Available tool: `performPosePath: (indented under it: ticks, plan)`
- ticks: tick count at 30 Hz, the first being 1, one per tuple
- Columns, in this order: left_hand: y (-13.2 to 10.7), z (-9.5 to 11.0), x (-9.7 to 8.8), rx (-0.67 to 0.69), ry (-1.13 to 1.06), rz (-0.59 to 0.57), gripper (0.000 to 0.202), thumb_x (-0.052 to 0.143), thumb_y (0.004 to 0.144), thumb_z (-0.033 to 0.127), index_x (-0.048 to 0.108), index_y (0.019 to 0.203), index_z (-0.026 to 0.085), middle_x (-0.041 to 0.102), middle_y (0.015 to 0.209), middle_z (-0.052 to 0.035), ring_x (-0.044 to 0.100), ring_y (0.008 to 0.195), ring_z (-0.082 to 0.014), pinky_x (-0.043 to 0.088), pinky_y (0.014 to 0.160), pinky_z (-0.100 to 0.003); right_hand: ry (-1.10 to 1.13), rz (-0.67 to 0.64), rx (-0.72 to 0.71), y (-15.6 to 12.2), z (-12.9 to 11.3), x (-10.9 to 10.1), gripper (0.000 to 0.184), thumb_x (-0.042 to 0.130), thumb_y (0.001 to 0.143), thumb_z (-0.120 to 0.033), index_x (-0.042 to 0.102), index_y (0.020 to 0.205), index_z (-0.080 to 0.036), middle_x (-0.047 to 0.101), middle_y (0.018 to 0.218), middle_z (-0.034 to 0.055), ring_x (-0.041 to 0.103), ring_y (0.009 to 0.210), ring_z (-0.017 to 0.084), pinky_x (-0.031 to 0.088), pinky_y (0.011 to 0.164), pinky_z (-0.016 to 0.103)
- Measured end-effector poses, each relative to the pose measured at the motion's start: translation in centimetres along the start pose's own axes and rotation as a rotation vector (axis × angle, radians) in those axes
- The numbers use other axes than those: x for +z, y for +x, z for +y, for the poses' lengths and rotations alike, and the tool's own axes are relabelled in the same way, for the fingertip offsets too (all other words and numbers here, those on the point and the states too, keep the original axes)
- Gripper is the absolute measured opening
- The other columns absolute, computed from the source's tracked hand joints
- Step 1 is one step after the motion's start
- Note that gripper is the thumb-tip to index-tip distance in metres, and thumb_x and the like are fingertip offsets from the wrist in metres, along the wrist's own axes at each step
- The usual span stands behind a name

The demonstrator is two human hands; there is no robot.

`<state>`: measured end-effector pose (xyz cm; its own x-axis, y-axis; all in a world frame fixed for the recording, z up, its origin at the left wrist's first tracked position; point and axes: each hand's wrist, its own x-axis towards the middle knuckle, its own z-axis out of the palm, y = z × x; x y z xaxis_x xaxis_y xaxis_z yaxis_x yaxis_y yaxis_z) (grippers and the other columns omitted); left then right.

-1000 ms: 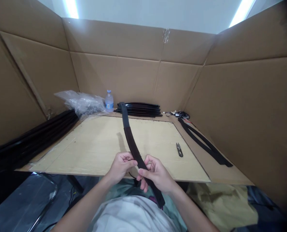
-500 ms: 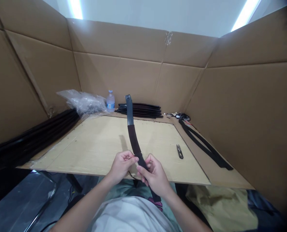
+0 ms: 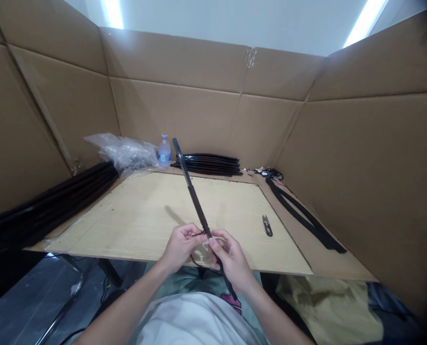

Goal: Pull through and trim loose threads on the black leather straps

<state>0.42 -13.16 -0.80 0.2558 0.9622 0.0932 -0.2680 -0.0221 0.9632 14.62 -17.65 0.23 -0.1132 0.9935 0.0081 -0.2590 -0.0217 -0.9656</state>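
Both my hands hold a long, thin black strip (image 3: pixel 194 194) over the near edge of the wooden board (image 3: pixel 141 215). The strip is turned edge-on and slants up and away from my lap to a tip near the back wall. My left hand (image 3: pixel 180 247) pinches a thin black cord at the strip's left side. Around the strip, just right of the left one, my right hand (image 3: pixel 230 261) is closed. The strip's lower end runs down past my right hand toward my shirt.
Small black snips (image 3: pixel 267 225) lie on the board to the right. Two flat black strips (image 3: pixel 305 215) lie along the right wall. A stack of black strips (image 3: pixel 209 164), a water bottle (image 3: pixel 164 150) and a clear plastic bag (image 3: pixel 123 152) sit at the back. Black bars (image 3: pixel 48 206) line the left.
The strip has been turned from its broad face to edge-on, and its far tip has swung left. Both hands stay at the same spot.
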Motion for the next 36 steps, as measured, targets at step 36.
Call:
performPosePath:
  ticks: [36]
  plan:
    - [-0.6,0.1,0.3,0.003,0.061,-0.063,0.03,0.071,0.068,0.034,0.05,0.062,0.013,0.036,0.044,0.0085,0.026,0.039,-0.0025,0.019,0.038,-0.017,0.019,0.006,0.099,0.0,0.1,0.5,0.036,0.052,0.082,-0.051,0.048,0.074,-0.016,0.048,0.047,-0.0038,0.035,0.032,0.005,0.022,0.029,0.015]
